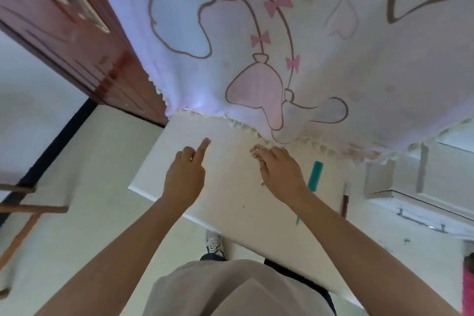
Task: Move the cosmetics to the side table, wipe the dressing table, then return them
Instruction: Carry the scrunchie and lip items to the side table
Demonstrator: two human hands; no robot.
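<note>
White laminate table runs from the person's waist up to a fringed curtain printed with pink bows, hearts and brown-outlined bells; the hem hangs onto the far edge of the top.

At that hem the right hand has its fingers curled down over a small speckled thing, pinched at the fingertips; what it is cannot be told. Just right of this grip a teal comb lies flat on the table, its thin tail towards the person. Further right of it lies a slim tube, clear at the far end and dark red at the near end, near the table's right edge. Left of the grip, apart from it, the left hand holds nothing: the index finger is straight and points at the hem, and the other fingers are folded in.

Beyond the tube stands a white drawer unit. Far left of the grip, past the table's corner, are pale floor, a red-brown door with a metal handle, and a wooden frame. Below the grip, under the near table edge, a shoe shows above a beige shirt.
</note>
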